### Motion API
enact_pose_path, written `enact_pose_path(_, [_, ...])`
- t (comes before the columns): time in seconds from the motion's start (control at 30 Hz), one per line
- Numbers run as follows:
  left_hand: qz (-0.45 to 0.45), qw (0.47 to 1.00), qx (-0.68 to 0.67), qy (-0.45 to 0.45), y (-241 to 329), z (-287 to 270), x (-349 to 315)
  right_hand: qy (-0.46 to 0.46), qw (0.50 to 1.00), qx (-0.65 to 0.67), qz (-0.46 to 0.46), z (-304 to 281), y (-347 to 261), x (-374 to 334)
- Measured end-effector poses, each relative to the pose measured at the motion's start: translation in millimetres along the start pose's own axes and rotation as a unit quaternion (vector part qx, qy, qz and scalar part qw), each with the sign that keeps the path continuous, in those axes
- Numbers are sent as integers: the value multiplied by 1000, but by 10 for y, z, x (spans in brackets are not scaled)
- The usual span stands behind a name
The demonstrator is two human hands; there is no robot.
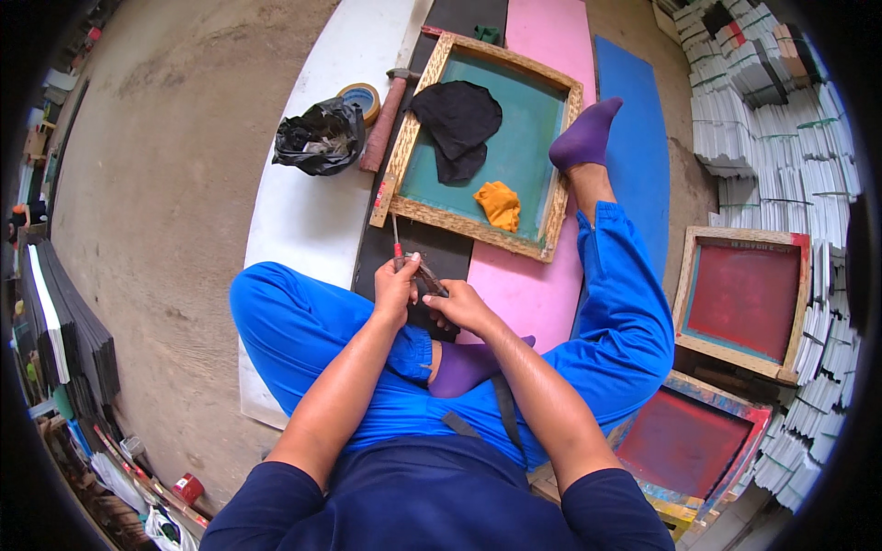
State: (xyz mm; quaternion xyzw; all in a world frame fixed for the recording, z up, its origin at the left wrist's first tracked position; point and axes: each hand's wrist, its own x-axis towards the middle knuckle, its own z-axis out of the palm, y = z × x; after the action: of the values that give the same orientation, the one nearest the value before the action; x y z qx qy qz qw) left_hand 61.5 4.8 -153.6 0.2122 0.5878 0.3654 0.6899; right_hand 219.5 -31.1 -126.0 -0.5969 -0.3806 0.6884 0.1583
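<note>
My left hand (395, 290) is closed around a thin screwdriver (398, 250) with a red handle, its shaft pointing away toward the near left corner of a wooden screen-printing frame (473, 227). In my right hand (464, 307) is a dark brown, worn-looking hand tool (430, 278); its exact kind is unclear, and one end reaches the left hand's fingers. The frame lies flat just beyond both hands, with a green mesh. On the mesh rest a black cloth (457, 124) and a crumpled orange cloth (498, 205).
Left of the frame lie a hammer (384, 124), a tape roll (361, 101) and a black plastic bag (320, 138). My purple-socked foot (586, 135) touches the frame's right side. Red-meshed frames (742, 298) and stacked white sheets (781, 170) stand at right.
</note>
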Motion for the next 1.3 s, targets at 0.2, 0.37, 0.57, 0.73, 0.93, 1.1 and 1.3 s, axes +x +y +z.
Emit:
enact_pose_path(0.2, [30, 999, -5, 21, -64, -62, 50, -62, 996, 59, 16, -13, 44, 98])
enact_pose_path(0.37, [62, 994, 74, 45, -44, -63, 67, -82, 995, 38, 31, -65, 104, 100])
enact_pose_path(0.57, [23, 999, 29, 18, -15, -45, 27, -85, 995, 40, 34, -71, 180, 123])
enact_pose_path(0.73, [29, 999, 39, 11, -13, -56, 29, -92, 995, 18, 33, -63, 157, 110])
enact_pose_path(0.93, [50, 995, 73, 36, -26, -35, 45, -78, 996, 2, 32, -164, 155, -20])
enact_pose_path(1.1, [77, 985, 156, 12, 3, 87, -17, 7, 997, -71, 23, -564, 312, -164])
enact_pose_path(1.3, [158, 956, 245, -25, -257, 142, 41, 120, 987, -74, 75, -1094, 326, -386])
